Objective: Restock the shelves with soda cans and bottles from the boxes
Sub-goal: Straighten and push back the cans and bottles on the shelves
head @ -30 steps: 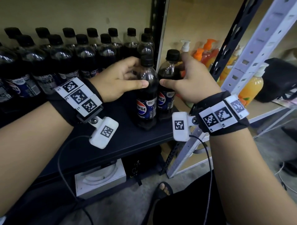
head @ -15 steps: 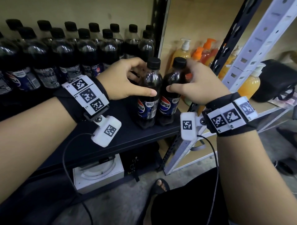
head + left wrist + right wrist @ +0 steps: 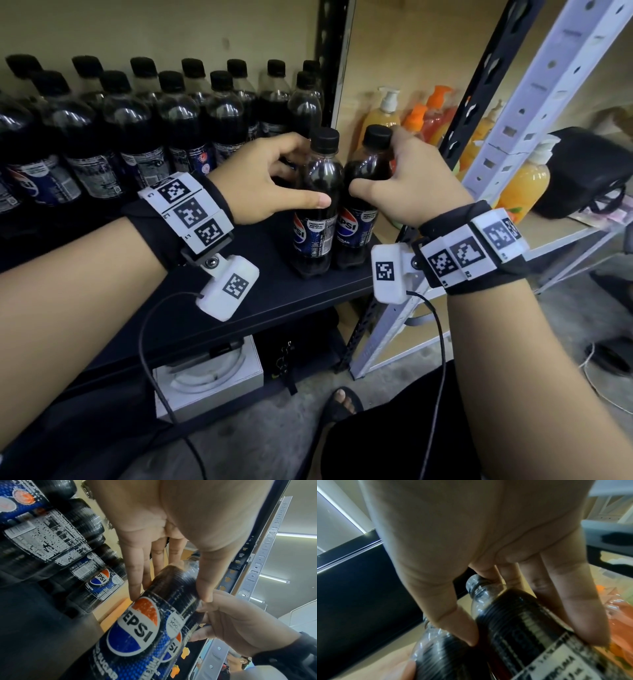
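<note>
Two black-capped Pepsi bottles stand side by side at the front right corner of the black shelf (image 3: 274, 301). My left hand (image 3: 305, 171) grips the left bottle (image 3: 313, 236), thumb across its front and fingers behind its shoulder. The left wrist view shows this bottle (image 3: 145, 622) between the thumb and fingers of my left hand (image 3: 169, 588). My right hand (image 3: 375, 161) grips the right bottle (image 3: 358, 233), with its index finger up by the cap. In the right wrist view my right hand (image 3: 530, 635) wraps that bottle (image 3: 530, 628). Both bottle bases appear to rest on the shelf.
Rows of the same bottles (image 3: 171, 120) fill the shelf's back and left. A black upright (image 3: 334, 51) stands just behind the pair. Right of it are a white post (image 3: 513, 137), orange pump bottles (image 3: 383, 116) and a black bag (image 3: 589, 171). A white box (image 3: 209, 377) sits below.
A second ago the left bottle stood in front of the right one. Both hands have brought them level, side by side and touching. Over the last half second they have barely moved.
</note>
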Demonstrator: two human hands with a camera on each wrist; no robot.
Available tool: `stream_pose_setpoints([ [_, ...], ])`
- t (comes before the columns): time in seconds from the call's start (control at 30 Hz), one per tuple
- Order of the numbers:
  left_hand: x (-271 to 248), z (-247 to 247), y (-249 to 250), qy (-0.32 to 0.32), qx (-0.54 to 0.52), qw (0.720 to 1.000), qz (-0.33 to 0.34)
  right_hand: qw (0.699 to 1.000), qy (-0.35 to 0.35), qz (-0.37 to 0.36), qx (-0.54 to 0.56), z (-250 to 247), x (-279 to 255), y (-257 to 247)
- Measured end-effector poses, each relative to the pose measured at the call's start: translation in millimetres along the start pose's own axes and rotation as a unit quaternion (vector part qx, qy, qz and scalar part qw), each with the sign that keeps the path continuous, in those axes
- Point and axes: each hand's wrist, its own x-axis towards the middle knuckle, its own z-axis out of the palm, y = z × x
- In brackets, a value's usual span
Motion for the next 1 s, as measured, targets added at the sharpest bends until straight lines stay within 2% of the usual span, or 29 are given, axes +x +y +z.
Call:
stream_pose_setpoints([
  [0.33,-3.9,1.6,2.2,-0.020,-0.023,1.000,0.002,1.000,-0.010,0.003,-0.001,-0.5,0.4,0.8],
  [0.53,-5.2,-1.7,1.4,-0.036,0.009,0.999,-0.020,1.000,-0.017,0.009,0.000,-1.6,-1.7,-4.4],
  [0.73,-11.4,-23.8,33.5,-0.059,0.160,0.984,-0.046,1.000,-0.004,0.012,-0.001,-20.1,-15.2,-23.2],
  [0.87,-28.7,-68.2,78.4,-0.026,0.249,0.967,-0.055,0.999,0.025,-0.029,-0.027,-52.8,-23.0,-49.9],
  [1.0,-55.7,-110.3,133.6,0.008,0.358,0.931,-0.069,0.994,0.012,-0.082,-0.067,-81.3,-18.4,-90.6],
])
